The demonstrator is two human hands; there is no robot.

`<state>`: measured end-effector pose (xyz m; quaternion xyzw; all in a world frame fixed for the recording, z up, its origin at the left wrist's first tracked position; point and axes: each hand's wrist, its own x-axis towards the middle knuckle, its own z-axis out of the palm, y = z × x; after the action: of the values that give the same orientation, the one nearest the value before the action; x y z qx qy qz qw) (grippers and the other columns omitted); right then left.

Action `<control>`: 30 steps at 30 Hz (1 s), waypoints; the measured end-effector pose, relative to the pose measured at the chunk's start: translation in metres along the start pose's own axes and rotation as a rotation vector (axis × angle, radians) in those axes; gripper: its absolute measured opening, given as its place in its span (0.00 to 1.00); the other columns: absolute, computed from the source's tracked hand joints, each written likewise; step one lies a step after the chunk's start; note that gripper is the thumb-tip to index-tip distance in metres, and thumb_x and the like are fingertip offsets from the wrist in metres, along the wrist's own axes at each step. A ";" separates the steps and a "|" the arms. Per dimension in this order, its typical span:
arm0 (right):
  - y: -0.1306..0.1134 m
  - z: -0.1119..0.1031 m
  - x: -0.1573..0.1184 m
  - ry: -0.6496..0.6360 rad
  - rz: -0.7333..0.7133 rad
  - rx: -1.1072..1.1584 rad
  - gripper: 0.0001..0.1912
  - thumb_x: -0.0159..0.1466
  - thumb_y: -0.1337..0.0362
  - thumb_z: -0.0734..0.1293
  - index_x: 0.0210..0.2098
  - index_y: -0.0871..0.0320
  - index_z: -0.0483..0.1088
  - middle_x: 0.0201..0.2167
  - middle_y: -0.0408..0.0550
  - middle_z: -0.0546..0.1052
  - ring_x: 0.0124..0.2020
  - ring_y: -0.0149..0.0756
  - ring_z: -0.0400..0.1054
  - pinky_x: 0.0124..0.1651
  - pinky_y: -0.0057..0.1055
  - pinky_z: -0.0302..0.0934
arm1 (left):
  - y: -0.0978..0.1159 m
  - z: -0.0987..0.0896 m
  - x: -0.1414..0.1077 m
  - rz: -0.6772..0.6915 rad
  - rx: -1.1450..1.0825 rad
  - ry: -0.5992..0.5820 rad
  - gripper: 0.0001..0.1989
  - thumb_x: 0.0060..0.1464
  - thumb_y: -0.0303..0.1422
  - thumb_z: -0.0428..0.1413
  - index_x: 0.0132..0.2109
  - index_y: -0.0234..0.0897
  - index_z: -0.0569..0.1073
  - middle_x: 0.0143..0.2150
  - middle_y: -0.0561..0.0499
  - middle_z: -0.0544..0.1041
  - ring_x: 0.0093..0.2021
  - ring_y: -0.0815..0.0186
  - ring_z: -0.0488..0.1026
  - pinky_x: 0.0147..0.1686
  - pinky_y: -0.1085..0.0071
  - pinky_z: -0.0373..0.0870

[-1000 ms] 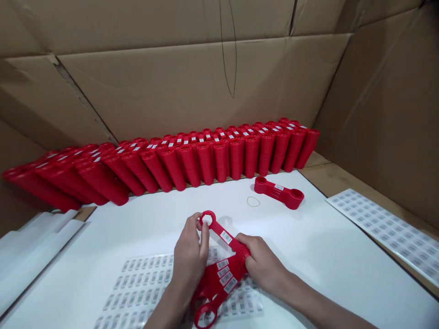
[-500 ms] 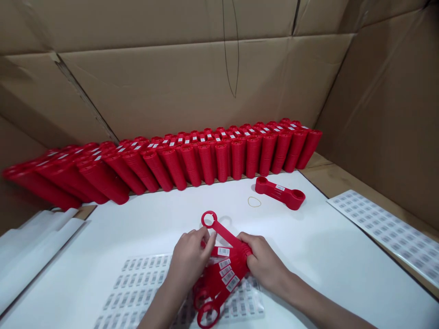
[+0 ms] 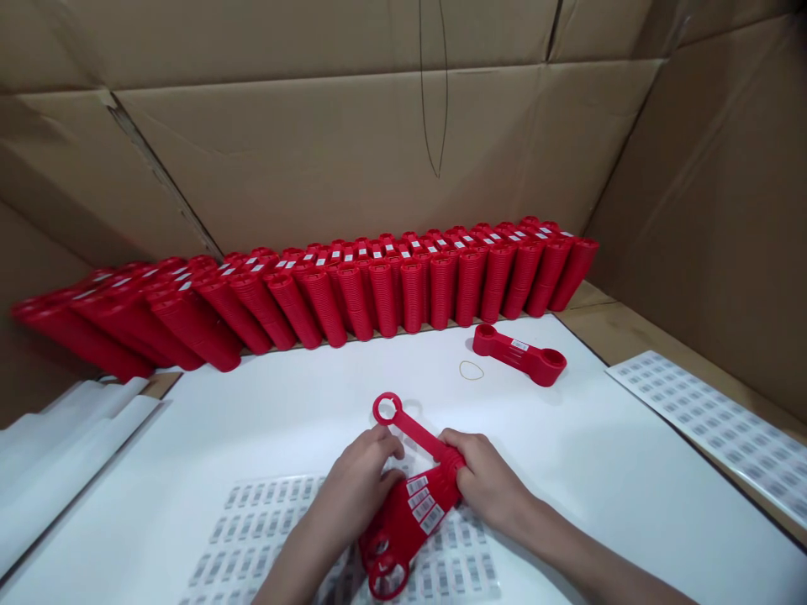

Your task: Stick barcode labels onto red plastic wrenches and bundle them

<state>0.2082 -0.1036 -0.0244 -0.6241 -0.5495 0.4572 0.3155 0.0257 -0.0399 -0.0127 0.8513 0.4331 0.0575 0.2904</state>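
A fan of flat red plastic strips with ringed ends (image 3: pixel 407 512), several bearing white barcode labels, spreads in front of me. My right hand (image 3: pixel 488 475) is closed around the stacked ends at its right side. One strip (image 3: pixel 419 433) without a visible label points up and left, apart from the others. My left hand (image 3: pixel 362 479) curls against the left edge of the fan, thumb on the upper strips and index finger bent near the raised strip's ring. Its other fingers are hidden. Under the fan lies a sheet of barcode labels (image 3: pixel 252 529).
A long row of red strip stacks (image 3: pixel 384 294) stands along the cardboard wall (image 3: pixel 315 160). A bundled red stack (image 3: pixel 520 355) lies at right beside a rubber band (image 3: pixel 471 370). Another label sheet (image 3: pixel 712 420) is at far right; white backing sheets (image 3: pixel 69 470) lie at left.
A labelled strip beside my left hand has dropped into the fan, leaving a gap below the raised strip. My left fingers have bent and shifted slightly. My right hand keeps its grip.
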 end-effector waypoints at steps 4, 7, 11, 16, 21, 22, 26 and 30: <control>0.001 0.001 0.000 0.004 -0.020 0.009 0.12 0.46 0.77 0.52 0.26 0.63 0.62 0.23 0.42 0.69 0.23 0.22 0.59 0.25 0.17 0.49 | 0.003 0.004 0.004 -0.021 0.036 0.062 0.09 0.51 0.30 0.47 0.38 0.34 0.71 0.42 0.44 0.70 0.44 0.57 0.65 0.43 0.63 0.60; 0.003 0.002 0.001 -0.017 0.012 0.042 0.12 0.47 0.76 0.51 0.26 0.62 0.61 0.23 0.42 0.68 0.22 0.23 0.59 0.24 0.17 0.49 | 0.006 0.006 0.005 0.002 0.009 0.105 0.11 0.52 0.30 0.48 0.41 0.35 0.72 0.45 0.44 0.69 0.45 0.57 0.64 0.45 0.62 0.60; 0.005 0.003 0.004 -0.001 0.024 0.016 0.10 0.47 0.76 0.52 0.25 0.63 0.61 0.23 0.43 0.68 0.23 0.23 0.59 0.24 0.18 0.49 | 0.007 0.008 0.004 0.025 -0.052 0.118 0.12 0.49 0.28 0.51 0.42 0.36 0.72 0.46 0.45 0.68 0.46 0.57 0.63 0.45 0.62 0.60; 0.005 0.002 0.004 0.008 0.006 -0.001 0.11 0.47 0.77 0.52 0.26 0.63 0.62 0.23 0.42 0.69 0.23 0.23 0.59 0.25 0.18 0.49 | 0.006 0.008 0.003 0.000 -0.079 0.107 0.06 0.48 0.29 0.52 0.37 0.35 0.68 0.42 0.46 0.69 0.43 0.58 0.63 0.42 0.63 0.60; 0.005 0.001 0.004 0.005 0.002 -0.007 0.11 0.48 0.77 0.52 0.26 0.63 0.62 0.23 0.42 0.68 0.23 0.23 0.58 0.24 0.17 0.48 | 0.006 0.007 0.004 -0.024 -0.119 0.110 0.06 0.46 0.29 0.53 0.35 0.35 0.66 0.40 0.47 0.69 0.42 0.59 0.62 0.41 0.63 0.59; 0.005 0.002 0.004 0.005 0.002 -0.007 0.11 0.48 0.77 0.52 0.26 0.63 0.62 0.23 0.42 0.68 0.23 0.22 0.58 0.24 0.17 0.48 | 0.006 0.007 0.004 -0.027 -0.120 0.114 0.05 0.47 0.29 0.52 0.35 0.35 0.66 0.40 0.47 0.69 0.42 0.59 0.62 0.41 0.63 0.59; 0.006 0.002 0.004 0.003 0.002 0.008 0.12 0.48 0.77 0.51 0.26 0.62 0.62 0.22 0.42 0.68 0.22 0.22 0.59 0.23 0.17 0.48 | 0.006 0.007 0.005 -0.024 -0.111 0.122 0.03 0.49 0.30 0.51 0.32 0.35 0.67 0.39 0.47 0.69 0.41 0.60 0.64 0.41 0.63 0.59; 0.007 0.002 0.004 0.007 -0.007 0.009 0.12 0.47 0.77 0.51 0.26 0.62 0.62 0.22 0.41 0.69 0.22 0.22 0.59 0.23 0.16 0.49 | 0.006 0.008 0.007 -0.016 -0.099 0.126 0.07 0.50 0.30 0.50 0.36 0.36 0.71 0.42 0.46 0.69 0.44 0.59 0.64 0.44 0.63 0.60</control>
<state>0.2090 -0.1015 -0.0321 -0.6221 -0.5487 0.4564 0.3218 0.0369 -0.0407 -0.0175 0.8271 0.4539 0.1301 0.3049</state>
